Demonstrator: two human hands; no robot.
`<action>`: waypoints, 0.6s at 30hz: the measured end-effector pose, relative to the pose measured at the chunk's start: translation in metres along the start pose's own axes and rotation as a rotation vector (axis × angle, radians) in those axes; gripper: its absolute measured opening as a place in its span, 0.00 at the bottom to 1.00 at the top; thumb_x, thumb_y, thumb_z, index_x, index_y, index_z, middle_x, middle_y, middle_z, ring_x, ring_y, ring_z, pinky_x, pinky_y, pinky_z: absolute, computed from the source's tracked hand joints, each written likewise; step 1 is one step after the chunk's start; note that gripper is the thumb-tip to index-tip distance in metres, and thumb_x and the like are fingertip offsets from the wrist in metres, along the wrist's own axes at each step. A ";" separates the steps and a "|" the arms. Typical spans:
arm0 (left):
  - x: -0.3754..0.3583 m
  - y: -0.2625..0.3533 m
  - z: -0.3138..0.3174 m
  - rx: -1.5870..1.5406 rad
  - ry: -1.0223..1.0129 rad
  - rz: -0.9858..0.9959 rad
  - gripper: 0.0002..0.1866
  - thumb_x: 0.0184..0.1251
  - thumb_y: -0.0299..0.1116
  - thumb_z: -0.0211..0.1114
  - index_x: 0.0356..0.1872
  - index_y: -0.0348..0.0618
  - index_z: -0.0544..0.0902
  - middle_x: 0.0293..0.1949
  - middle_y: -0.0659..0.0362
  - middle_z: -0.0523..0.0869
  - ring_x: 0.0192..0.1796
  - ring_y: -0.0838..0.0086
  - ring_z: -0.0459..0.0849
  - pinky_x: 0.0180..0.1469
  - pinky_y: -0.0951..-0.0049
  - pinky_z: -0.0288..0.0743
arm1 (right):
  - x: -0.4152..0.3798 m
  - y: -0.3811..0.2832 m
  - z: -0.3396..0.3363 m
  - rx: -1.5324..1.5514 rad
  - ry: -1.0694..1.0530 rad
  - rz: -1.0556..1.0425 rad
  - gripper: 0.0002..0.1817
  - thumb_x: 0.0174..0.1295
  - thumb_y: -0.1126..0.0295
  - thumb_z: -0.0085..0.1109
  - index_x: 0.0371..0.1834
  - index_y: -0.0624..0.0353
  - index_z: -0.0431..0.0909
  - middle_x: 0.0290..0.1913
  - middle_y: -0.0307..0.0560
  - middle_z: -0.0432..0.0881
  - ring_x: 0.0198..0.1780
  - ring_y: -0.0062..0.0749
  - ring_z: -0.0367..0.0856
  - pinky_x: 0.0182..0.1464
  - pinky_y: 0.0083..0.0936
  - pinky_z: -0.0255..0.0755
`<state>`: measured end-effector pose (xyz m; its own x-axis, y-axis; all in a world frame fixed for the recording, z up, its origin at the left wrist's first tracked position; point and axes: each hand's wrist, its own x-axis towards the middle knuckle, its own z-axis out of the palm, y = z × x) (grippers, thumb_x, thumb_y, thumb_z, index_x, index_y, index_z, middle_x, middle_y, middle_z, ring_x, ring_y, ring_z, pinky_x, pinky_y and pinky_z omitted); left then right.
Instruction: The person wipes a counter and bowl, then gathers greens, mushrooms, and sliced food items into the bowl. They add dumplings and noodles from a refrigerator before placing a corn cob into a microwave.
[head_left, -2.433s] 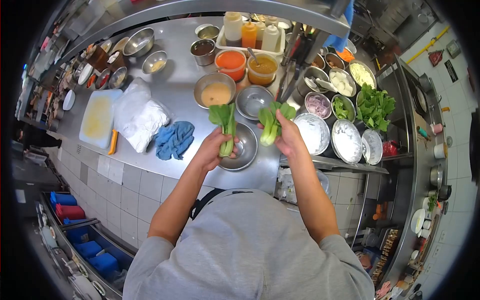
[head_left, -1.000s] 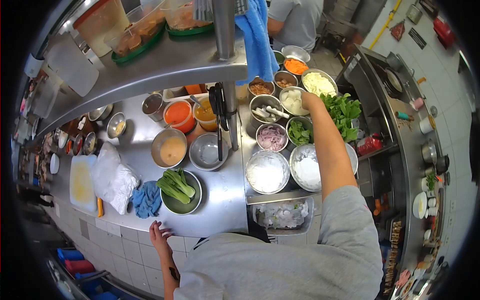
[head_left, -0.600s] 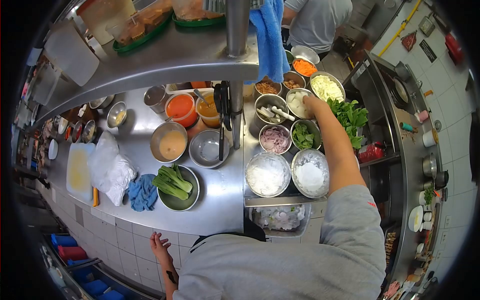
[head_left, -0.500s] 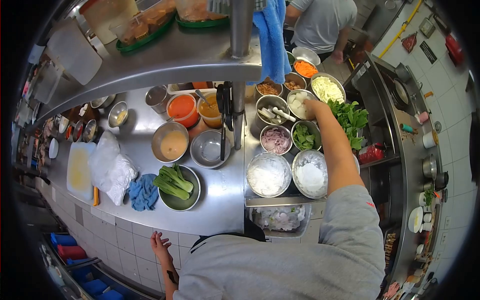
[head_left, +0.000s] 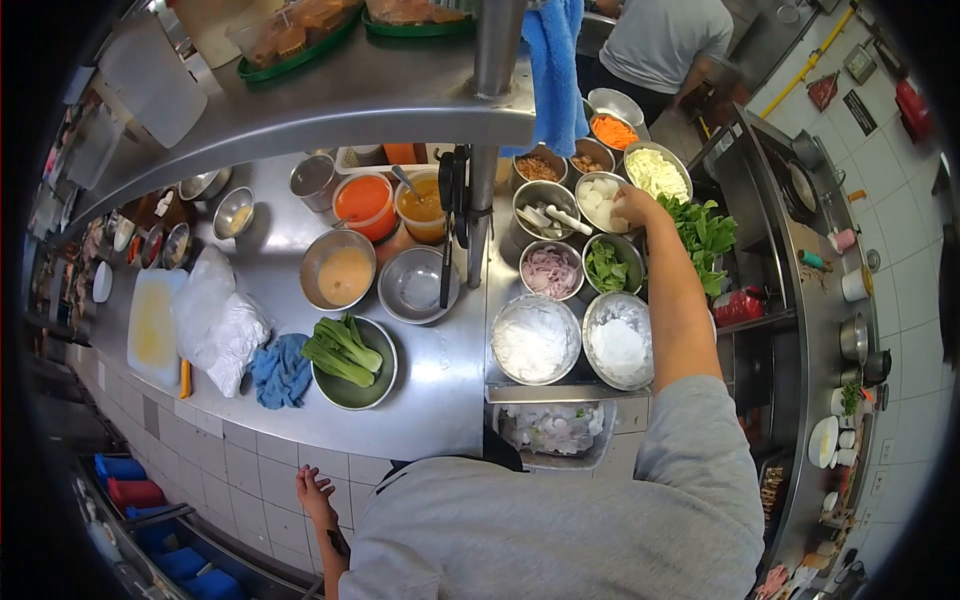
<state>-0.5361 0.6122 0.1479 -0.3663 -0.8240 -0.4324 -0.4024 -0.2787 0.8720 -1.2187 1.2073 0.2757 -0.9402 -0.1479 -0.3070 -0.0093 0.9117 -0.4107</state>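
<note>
- Take 12 o'clock as the top of the head view.
- Your right hand reaches over the 3 o'clock rim of the small bowl, fingertips down at the white pieces. The hand hides its own grip; whether it grasps a piece cannot be told.
- Your left hand is released, fingers loosely curled, beyond the counter edge and above the tiled floor.
- From the small bowl, locate the shredded yellow-white vegetable at 2 o'clock, the green leaves at 6 o'clock, the purple slices at 7 o'clock and the utensil pot at 9 o'clock.
- The mixing bowl, well apart at 8 o'clock, contains leafy stalks.
- From the mixing bowl, the blue cloth lies just beside it at 9 o'clock.
</note>
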 end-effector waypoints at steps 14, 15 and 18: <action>-0.017 0.057 0.007 -0.136 -0.252 0.132 0.16 0.77 0.42 0.56 0.46 0.38 0.81 0.19 0.64 0.71 0.20 0.79 0.72 0.24 0.75 0.72 | -0.178 -0.055 -0.001 1.213 -0.154 -0.028 0.17 0.71 0.54 0.58 0.55 0.49 0.76 0.46 0.38 0.82 0.42 0.24 0.82 0.41 0.22 0.80; -0.034 0.082 0.011 -0.188 -0.304 0.074 0.16 0.78 0.43 0.55 0.45 0.38 0.81 0.20 0.63 0.74 0.19 0.77 0.74 0.24 0.73 0.74 | -0.222 -0.085 0.008 1.062 -0.101 -0.069 0.15 0.72 0.53 0.56 0.52 0.49 0.76 0.44 0.38 0.83 0.42 0.23 0.82 0.38 0.19 0.78; -0.043 0.101 0.005 -0.311 -0.653 -0.133 0.17 0.79 0.44 0.53 0.47 0.39 0.78 0.24 0.58 0.80 0.23 0.72 0.81 0.25 0.71 0.77 | -0.329 -0.182 0.057 0.823 -0.536 -0.347 0.14 0.65 0.61 0.64 0.48 0.53 0.75 0.46 0.39 0.81 0.39 0.20 0.80 0.36 0.19 0.76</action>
<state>-0.5656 0.6219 0.2536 -0.7951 -0.3383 -0.5033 -0.2576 -0.5628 0.7854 -0.8880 1.0678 0.4028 -0.6540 -0.6863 -0.3183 0.1738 0.2732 -0.9461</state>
